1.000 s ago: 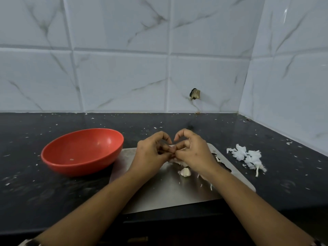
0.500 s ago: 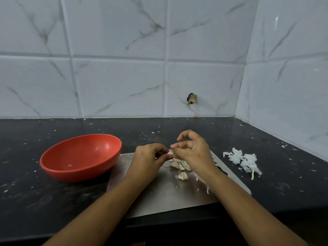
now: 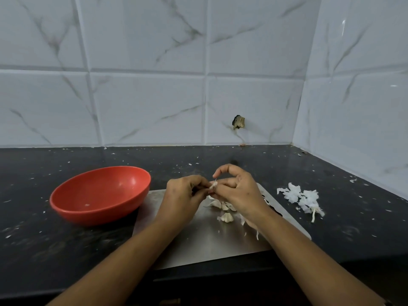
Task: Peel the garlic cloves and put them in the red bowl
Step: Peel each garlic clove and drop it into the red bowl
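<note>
Pinches one garlic clove [image 3: 213,185] between the fingertips of the left hand [image 3: 183,195] and right hand [image 3: 238,191], just above a steel board [image 3: 198,244], right forefinger arched clear. Looks light, papery and probably slippery once bare; best gripped at the blunt root end. Shows loose cloves [image 3: 226,217] on the board, red bowl [image 3: 92,217] just beside its left edge, skins [image 3: 302,197] heaped at right.

White marble-veined wall tiles [image 3: 150,107] meet in a corner above a speckled black countertop [image 3: 220,157].
</note>
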{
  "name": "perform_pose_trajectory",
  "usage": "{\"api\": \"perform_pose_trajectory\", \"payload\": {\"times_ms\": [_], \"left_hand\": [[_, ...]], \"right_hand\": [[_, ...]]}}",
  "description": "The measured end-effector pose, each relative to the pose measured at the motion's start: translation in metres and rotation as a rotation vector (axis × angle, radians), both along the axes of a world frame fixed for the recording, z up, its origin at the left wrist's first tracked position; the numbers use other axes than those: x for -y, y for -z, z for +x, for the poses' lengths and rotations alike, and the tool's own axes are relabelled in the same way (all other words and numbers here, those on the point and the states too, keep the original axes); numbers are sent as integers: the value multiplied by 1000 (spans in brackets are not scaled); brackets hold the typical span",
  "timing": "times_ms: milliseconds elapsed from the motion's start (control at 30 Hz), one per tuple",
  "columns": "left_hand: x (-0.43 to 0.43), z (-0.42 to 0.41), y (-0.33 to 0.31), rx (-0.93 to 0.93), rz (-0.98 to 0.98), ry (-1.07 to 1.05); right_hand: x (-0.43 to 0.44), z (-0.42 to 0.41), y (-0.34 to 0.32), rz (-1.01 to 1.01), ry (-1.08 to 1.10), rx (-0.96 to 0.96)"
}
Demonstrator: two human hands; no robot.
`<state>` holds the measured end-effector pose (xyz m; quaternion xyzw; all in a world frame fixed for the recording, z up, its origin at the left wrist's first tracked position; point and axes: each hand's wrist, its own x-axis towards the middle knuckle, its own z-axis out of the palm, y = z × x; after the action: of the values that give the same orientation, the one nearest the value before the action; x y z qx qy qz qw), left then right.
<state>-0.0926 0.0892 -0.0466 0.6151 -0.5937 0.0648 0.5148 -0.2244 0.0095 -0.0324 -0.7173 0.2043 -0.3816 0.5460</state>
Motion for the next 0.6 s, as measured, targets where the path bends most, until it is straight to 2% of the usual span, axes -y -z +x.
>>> {"api": "perform_pose_trajectory", "payload": {"times_ms": [200,433,500,600], "left_hand": [[0,-1,0,16,0,17],[-2,-3,-3,-174,74,37],[0,1,-4,-161,134,-3],[1,9,-6,-57,227,-111]], "right_hand": [[1,0,0,-33,54,10],[5,0,2,-50,64,-26],[7,1,3,-56,70,-64],[9,0,5,-219,41,-201]]}}
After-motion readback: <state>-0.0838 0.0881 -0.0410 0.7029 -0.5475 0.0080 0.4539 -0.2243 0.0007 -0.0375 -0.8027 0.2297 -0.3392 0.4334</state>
